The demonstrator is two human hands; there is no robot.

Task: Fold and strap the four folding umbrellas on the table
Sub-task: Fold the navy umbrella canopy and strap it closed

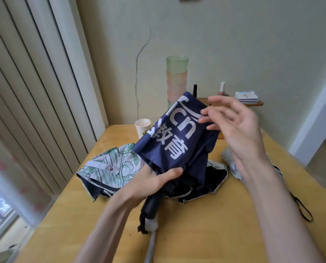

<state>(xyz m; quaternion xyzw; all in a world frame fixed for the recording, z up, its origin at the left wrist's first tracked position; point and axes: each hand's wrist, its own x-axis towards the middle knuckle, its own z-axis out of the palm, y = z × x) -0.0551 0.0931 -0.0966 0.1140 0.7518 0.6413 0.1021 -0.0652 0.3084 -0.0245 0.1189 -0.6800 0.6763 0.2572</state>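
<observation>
While my left grip (158, 180) is clamped round the navy umbrella (174, 141) just above its handle (151, 205), holding it tilted over the bench (205, 240), my right grip (240, 128) hangs apart, fingers loose beside the canopy's top. I judge each panel wants smoothing flat, then wrapping one way, tight round the shaft, before strapping.

The yellow surface (205, 234) carries a paper cup (142, 127) at eleven o'clock, a green-patterned umbrella (110, 168) at ten, and a black umbrella (213, 179) at centre.
</observation>
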